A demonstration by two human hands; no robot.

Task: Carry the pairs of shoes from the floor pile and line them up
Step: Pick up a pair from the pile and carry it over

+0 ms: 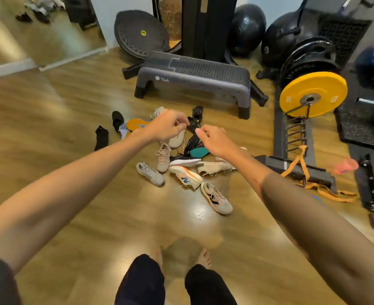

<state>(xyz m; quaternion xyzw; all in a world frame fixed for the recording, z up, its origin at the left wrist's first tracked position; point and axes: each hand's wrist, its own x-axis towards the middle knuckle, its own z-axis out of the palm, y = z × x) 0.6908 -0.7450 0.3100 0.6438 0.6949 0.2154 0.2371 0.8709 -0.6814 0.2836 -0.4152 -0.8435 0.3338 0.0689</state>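
- I have both arms stretched out over the loose pile of trainers point(181, 164) on the wooden plank floor point(71, 111); the pile lies in front of the grey plastic step platform point(192, 78), towards the side where the yellow weight plate point(313, 94) stands on its rack
- My left hand point(166, 126) has its fingers curled downward and a pale beige trainer point(177, 139) hangs right under them; I judge the left grip is pinching that shoe by its heel or collar, so it dangles and comes free of the heap without dragging its neighbours
- My right hand point(212, 139) hovers above a black shoe with a teal sole point(198, 150); its fingers are loosely curled, and I cannot tell whether this grip has hold of anything
- The rest lie scattered and mostly unpaired: a grey trainer point(149, 173) at the near left of the pile; a white and orange trainer point(186, 177) on its side; a beige trainer with a dark stripe point(217, 198) nearest my feet
- Nothing is lined up yet, as far as I can see; the mate of the beige shoe must be found next, so mixed pairs are the risk
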